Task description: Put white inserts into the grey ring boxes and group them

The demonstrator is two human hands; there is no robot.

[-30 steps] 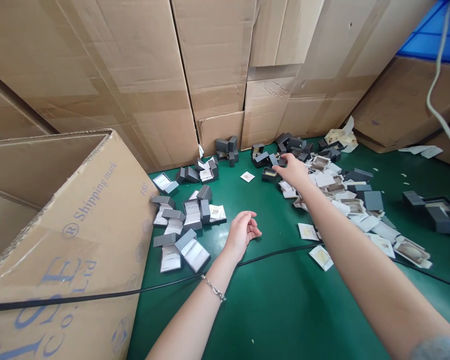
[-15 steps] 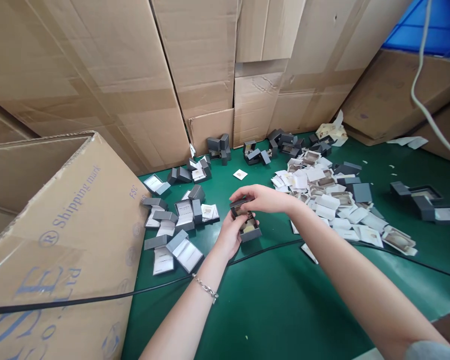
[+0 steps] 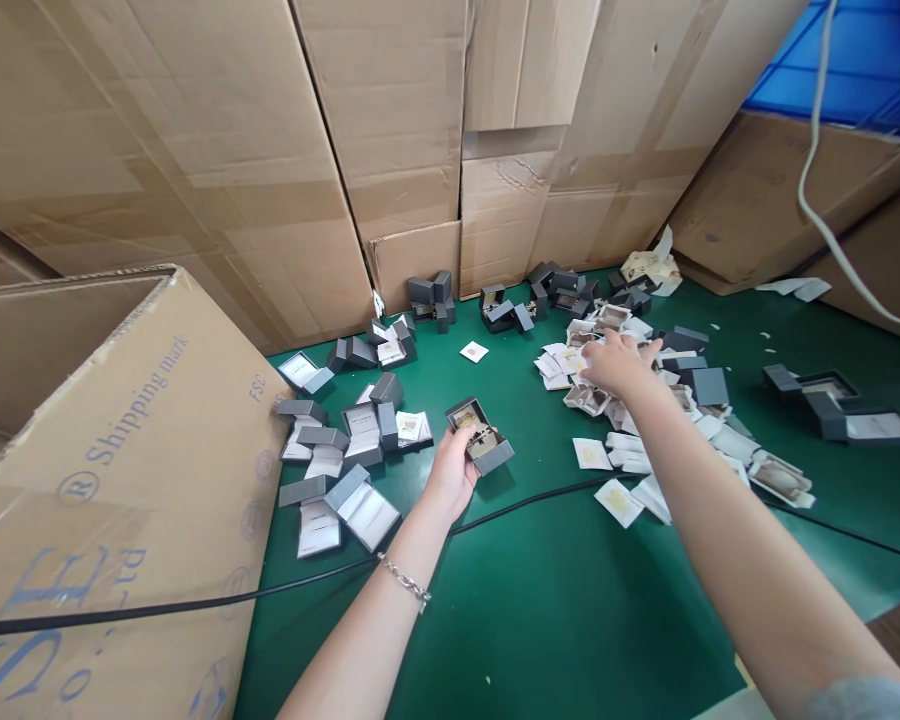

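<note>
My left hand grips a small dark grey jewellery box, tilted, with its inside facing up. The thumb rests over the near edge, and a brownish lining shows within. To the right, my right hand is spread over the heap of white inserts and cards. Its fingers are apart on or just above the heap; whether the fingertips touch it I cannot tell. Left of the held box stand several open grey boxes with white linings. A single white card lies behind it.
A large cardboard carton stands at the left, and tall cartons wall off the back. A black cable crosses the green table. More grey boxes sit along the back; others lie at the right.
My right hand has left the box and moved right and away to the white heap, its fingers spreading. The box stays in my left hand, now turned and uncovered. The view has shifted slightly.
</note>
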